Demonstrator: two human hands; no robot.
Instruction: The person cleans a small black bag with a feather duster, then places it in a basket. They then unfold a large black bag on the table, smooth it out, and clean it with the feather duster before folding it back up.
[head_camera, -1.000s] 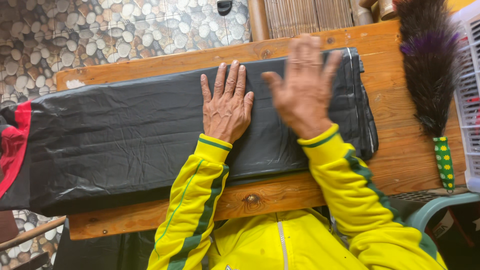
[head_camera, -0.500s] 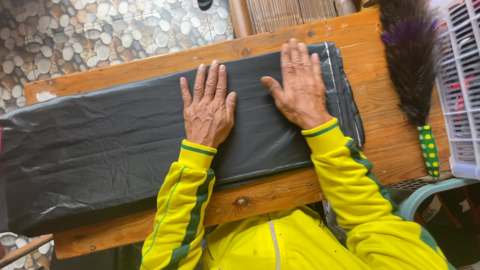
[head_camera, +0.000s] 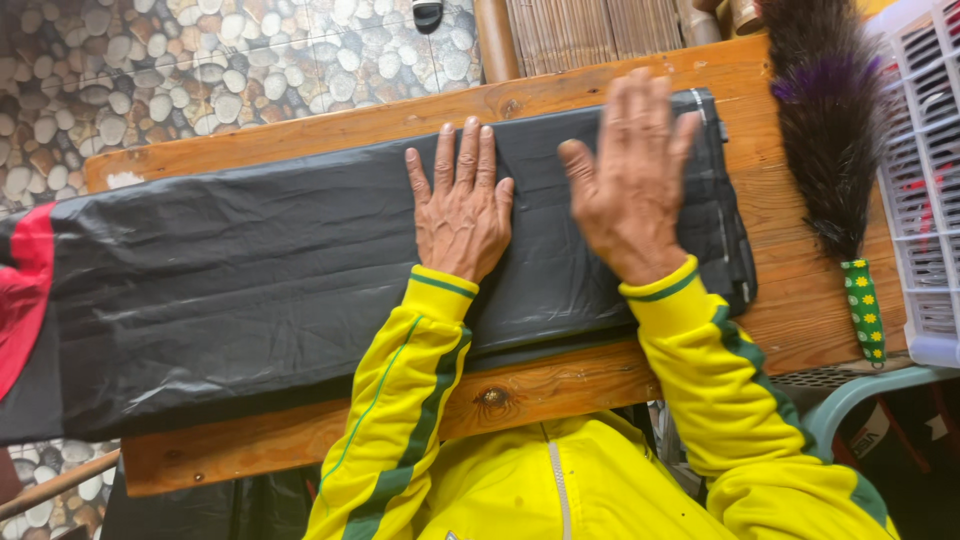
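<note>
On wooden table (head_camera: 780, 290), keep both palms flat w/ fingers extended, left hand (head_camera: 460, 205) anchoring black plastic sheet (head_camera: 250, 270) while right hand (head_camera: 630, 170) smooths outward evenly.

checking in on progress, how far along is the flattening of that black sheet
Done: the black plastic sheet lies folded lengthwise along the wooden table. In hand: the left hand and right hand press flat on its right part. Left: wrinkles remain toward the red end.

Pebble floor (head_camera: 200, 80) — wood table (head_camera: 600, 380)
</note>
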